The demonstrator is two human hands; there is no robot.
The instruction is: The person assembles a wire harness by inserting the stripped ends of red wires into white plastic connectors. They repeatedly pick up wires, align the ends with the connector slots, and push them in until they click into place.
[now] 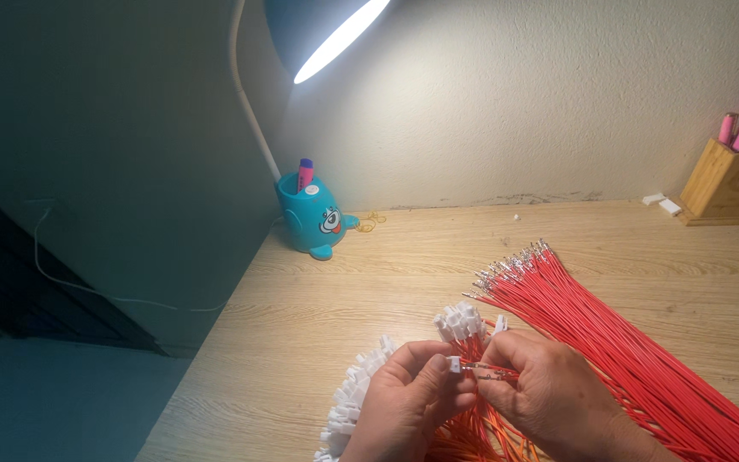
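Note:
My left hand (408, 402) pinches a small white plastic connector (453, 364) between thumb and fingers. My right hand (549, 389) grips the end of a red wire (493, 372) whose metal tip sits right at the connector. A big bundle of red wires (635, 342) with bare metal terminals (511, 263) fans out to the right. Wires fitted with white connectors (464, 323) lie under and behind my hands, and a row of them (348, 406) curves off to the left.
On the wooden desk (421, 265), a teal whale-shaped pen holder (314, 218) with a lit lamp stands at the back left. A wooden pen holder (729, 184) with pink pens is at the back right. The desk's left edge (207, 351) drops off.

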